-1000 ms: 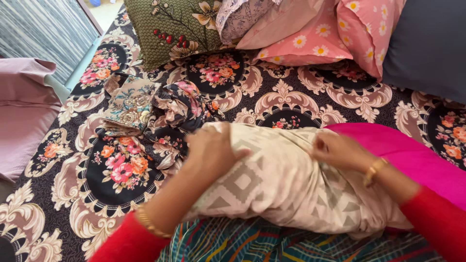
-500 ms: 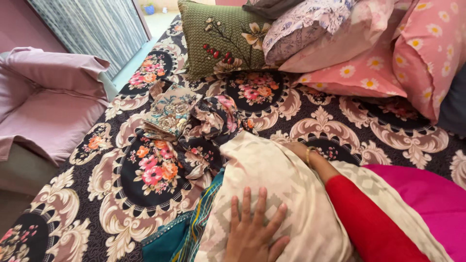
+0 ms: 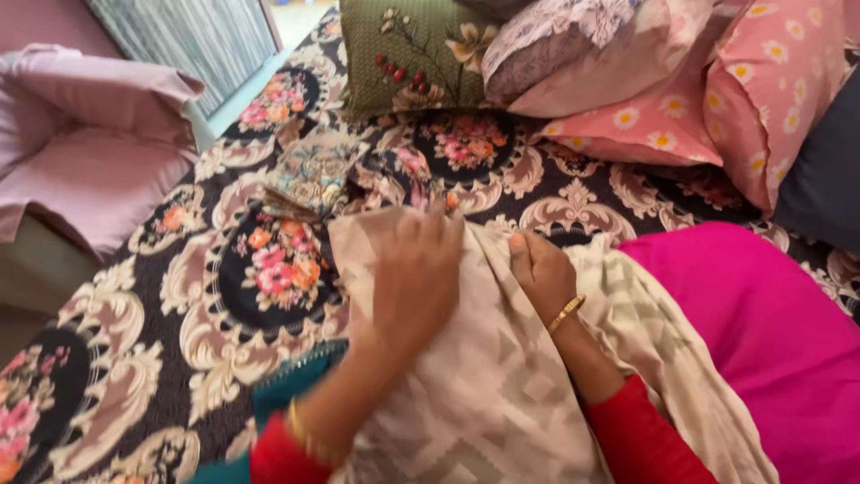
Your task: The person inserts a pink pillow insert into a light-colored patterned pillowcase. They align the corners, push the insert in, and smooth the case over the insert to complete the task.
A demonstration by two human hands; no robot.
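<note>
- Mauve fabric covers a cushioned seat at the far left, beside the bed.
- Dark bedsheet with cream scrolls and round flower medallions spreads over the bed from the left edge across to the pillows.
- Folded floral cloth and a crumpled dark floral cloth lie on the sheet just beyond the hands.
- Teal fabric with a striped edge shows under the near left of the beige cover.
- Left hand, blurred, lies over the beige patterned pillow cover near its far edge; its grip looks pressed or closed on the cloth, though I cannot tell for sure.
- That cover lies in the middle of the bed, close to the person, draped over a bright pink pillow to its right.
- Right hand, with a gold bangle at the wrist, is clenched on a fold of the cover just beside the left hand.
- Both sleeves are red.
- Behind, an olive floral pillow, a lilac one, pink daisy pillows and a grey one are stacked.
</note>
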